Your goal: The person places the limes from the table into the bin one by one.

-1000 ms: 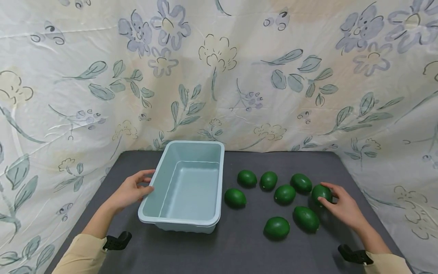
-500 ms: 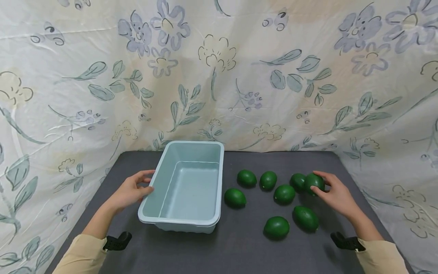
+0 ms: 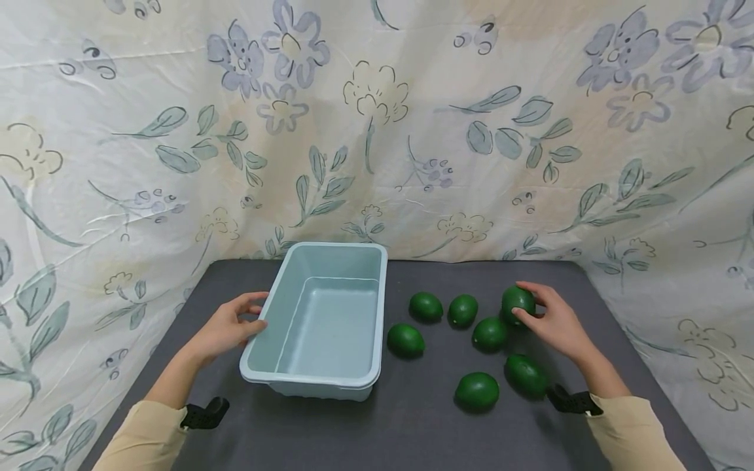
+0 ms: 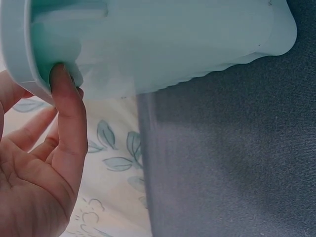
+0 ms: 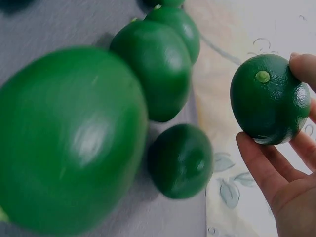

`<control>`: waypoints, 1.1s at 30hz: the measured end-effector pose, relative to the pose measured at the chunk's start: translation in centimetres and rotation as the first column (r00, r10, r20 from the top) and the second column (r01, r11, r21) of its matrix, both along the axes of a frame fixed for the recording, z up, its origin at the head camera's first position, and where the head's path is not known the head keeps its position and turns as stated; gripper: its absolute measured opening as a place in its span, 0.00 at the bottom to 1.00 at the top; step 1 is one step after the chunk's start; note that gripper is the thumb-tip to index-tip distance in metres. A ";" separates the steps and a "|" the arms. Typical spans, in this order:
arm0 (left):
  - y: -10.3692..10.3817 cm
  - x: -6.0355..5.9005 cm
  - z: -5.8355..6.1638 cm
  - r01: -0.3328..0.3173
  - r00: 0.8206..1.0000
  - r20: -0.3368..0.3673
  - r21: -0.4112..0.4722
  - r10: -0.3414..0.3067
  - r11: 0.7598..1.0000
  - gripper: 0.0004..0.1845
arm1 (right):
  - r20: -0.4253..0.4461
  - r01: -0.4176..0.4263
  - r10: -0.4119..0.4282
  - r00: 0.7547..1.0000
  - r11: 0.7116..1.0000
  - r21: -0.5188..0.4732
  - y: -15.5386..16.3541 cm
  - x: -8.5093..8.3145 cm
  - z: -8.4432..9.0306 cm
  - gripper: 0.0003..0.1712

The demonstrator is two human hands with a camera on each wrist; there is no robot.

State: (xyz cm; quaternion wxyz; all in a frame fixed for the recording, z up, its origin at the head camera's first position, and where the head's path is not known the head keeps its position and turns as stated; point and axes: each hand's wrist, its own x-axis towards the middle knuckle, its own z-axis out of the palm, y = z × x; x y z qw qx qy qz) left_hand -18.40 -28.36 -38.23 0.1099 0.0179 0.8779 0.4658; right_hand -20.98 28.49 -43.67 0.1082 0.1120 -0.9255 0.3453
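Observation:
In the head view my left hand (image 3: pixel 230 328) grips the left rim of a pale blue-green plastic basin (image 3: pixel 383 314). Seen from the left wrist, its fingers (image 4: pixel 69 118) bend at the rim, close to the outer wall. On the right, my right hand (image 3: pixel 559 322) holds a dark green lime (image 3: pixel 516 304) between thumb and fingers. The right wrist view shows this lime's pale stem nub, with the cloth behind it. Another lime (image 5: pixel 180 160) lies on the table just below, mostly hidden behind the held one in the head view.
Several more limes lie between basin and right arm, among them one lime (image 3: pixel 406 341) beside the basin and one (image 3: pixel 476 392) nearest the front. The dark grey table (image 3: pixel 412 425) ends at a floral cloth (image 3: pixel 377 163) hanging behind and at both sides.
My right hand has lifted the lime from the right end of the group and carried it leftward and up, over a neighbouring lime. The left hand stays at the basin's rim.

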 end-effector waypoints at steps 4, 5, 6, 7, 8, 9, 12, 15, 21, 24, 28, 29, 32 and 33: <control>-0.1 0.0 -0.1 0.003 1.000 -0.005 0.011 -0.003 1.000 0.33 | -0.004 -0.021 0.021 1.000 0.999 -0.028 -0.9 -0.5 0.4 0.32; -0.1 0.0 -0.1 0.006 1.000 -0.008 0.014 -0.006 1.000 0.33 | -0.004 -0.029 0.028 1.000 0.999 -0.034 -1.1 -0.6 0.6 0.32; -0.1 0.0 -0.2 0.008 1.000 -0.012 0.016 -0.007 1.000 0.33 | -0.005 -0.036 0.035 0.999 0.999 -0.038 -1.3 -0.7 0.7 0.32; -0.1 0.0 -0.2 0.009 1.000 -0.014 0.018 -0.009 1.000 0.33 | -0.005 -0.043 0.042 0.999 0.998 -0.044 -1.5 -0.8 0.8 0.32; -0.1 0.1 -0.2 0.011 1.000 -0.017 0.020 -0.011 1.000 0.33 | -0.005 -0.048 0.048 0.999 0.998 -0.048 -1.7 -0.9 0.9 0.33; -0.1 0.1 -0.2 0.012 1.000 -0.019 0.019 -0.012 1.000 0.33 | -0.007 -0.052 0.052 0.999 0.997 -0.049 -2.0 -1.0 1.1 0.33; -0.1 0.1 -0.2 0.012 1.000 -0.020 0.013 -0.012 1.000 0.33 | -0.014 -0.059 0.059 0.998 0.997 -0.051 -2.7 -1.3 1.6 0.32; -0.1 0.1 -0.1 0.009 1.000 -0.018 0.010 -0.009 1.000 0.33 | -0.021 -0.070 0.069 0.997 0.996 -0.053 -3.4 -1.7 2.1 0.32; 0.0 0.0 -0.1 0.005 1.000 -0.020 -0.002 -0.005 1.000 0.33 | -0.023 -0.112 0.110 0.994 0.991 -0.070 -4.9 -2.4 2.7 0.32; 0.1 0.0 -0.1 0.006 1.000 -0.018 -0.004 -0.007 1.000 0.33 | -0.021 -0.132 0.131 0.991 0.987 -0.089 -5.7 -2.6 3.0 0.32; 0.0 0.0 0.0 0.005 1.000 -0.013 -0.003 -0.005 1.000 0.33 | -0.020 -0.151 0.150 0.989 0.980 -0.130 -7.0 -2.7 3.4 0.32; 0.0 0.1 0.0 0.004 1.000 -0.012 -0.004 -0.004 1.000 0.33 | -0.019 -0.153 0.152 0.988 0.978 -0.139 -7.3 -2.8 3.5 0.31; 0.0 0.1 0.1 0.002 1.000 -0.011 -0.007 -0.002 1.000 0.33 | -0.009 -0.164 0.164 0.986 0.973 -0.161 -8.3 -2.9 3.7 0.31; 0.0 0.2 0.1 0.002 1.000 -0.010 -0.006 -0.002 1.000 0.33 | -0.005 -0.169 0.171 0.985 0.971 -0.169 -8.6 -3.0 3.8 0.31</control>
